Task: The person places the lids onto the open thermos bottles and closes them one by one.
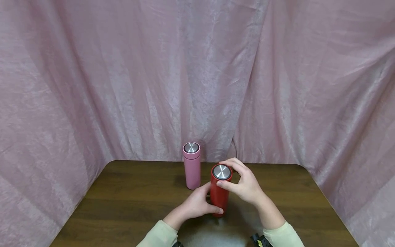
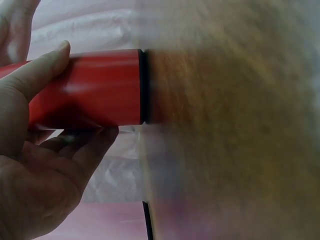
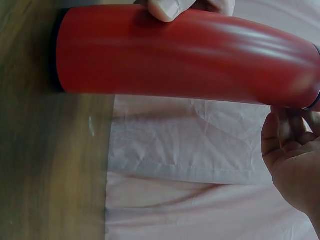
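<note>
A red thermos bottle [image 1: 219, 192] with a brushed-metal disc on its lid [image 1: 222, 172] stands upright at the front middle of the table. My left hand [image 1: 197, 203] grips its lower body, thumb across the near side and fingers around the back. Up at the lid, my right hand [image 1: 245, 181] holds it between thumb and fingers from the right. The left wrist view has the bottle's dark base ring [image 2: 144, 86] right at the tabletop. A pink thermos bottle [image 1: 192, 171] with a similar lid stands behind and to the left, untouched by either hand.
Both bottles share a dark wood-grain table [image 1: 123, 195] with rounded far corners. Pink velvety curtains [image 1: 148, 79] hang close behind its back edge and along both sides. A dark wrist strap [image 1: 260, 240] shows at the right cuff.
</note>
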The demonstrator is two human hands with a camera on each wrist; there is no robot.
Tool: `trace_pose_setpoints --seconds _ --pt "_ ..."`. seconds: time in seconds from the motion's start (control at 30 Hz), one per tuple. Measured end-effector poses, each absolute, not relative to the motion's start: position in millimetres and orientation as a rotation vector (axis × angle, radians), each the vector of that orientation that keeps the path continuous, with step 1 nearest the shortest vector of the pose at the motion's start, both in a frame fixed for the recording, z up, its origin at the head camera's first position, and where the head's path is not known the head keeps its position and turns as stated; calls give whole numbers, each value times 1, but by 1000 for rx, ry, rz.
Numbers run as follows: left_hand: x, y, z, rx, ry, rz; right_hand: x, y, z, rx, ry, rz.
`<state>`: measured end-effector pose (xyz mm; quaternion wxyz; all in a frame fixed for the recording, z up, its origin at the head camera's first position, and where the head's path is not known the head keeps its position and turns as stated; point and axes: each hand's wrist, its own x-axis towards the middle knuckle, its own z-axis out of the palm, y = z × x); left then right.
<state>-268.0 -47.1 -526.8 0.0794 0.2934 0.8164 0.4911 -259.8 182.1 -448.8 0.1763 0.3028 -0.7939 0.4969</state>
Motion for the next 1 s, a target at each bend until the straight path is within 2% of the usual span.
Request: trace_pose_setpoints --seconds 1.0 --pt "-317 12 -519 847 2526 1397 -305 249 -418 874 -2441 1287"
